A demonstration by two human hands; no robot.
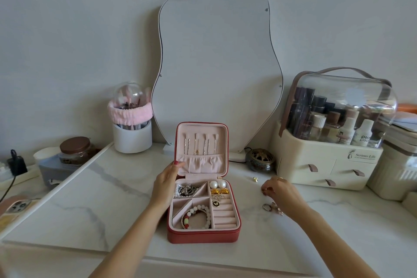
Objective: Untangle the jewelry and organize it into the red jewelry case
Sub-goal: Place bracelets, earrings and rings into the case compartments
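The red jewelry case (203,236) lies open on the marble table, its lid (201,126) upright with several necklaces hanging inside. Its pink tray holds a tangle of silver chains (186,189), two pearl earrings (218,184), gold earrings (220,191) and a beaded bracelet (198,215). My left hand (165,181) rests against the lid's left edge, fingers around it. To the right of the case, my right hand (278,190) pinches something small between its fingertips above the table. Loose rings (272,207) lie just beneath that wrist. A small gold piece (255,179) sits farther back.
A curvy mirror (216,63) leans on the wall behind the case. A brush holder (132,119) stands back left, a round metal censer (260,160) and a cosmetics organizer (334,128) back right. A jar (75,150), charger and phone (18,206) sit at left.
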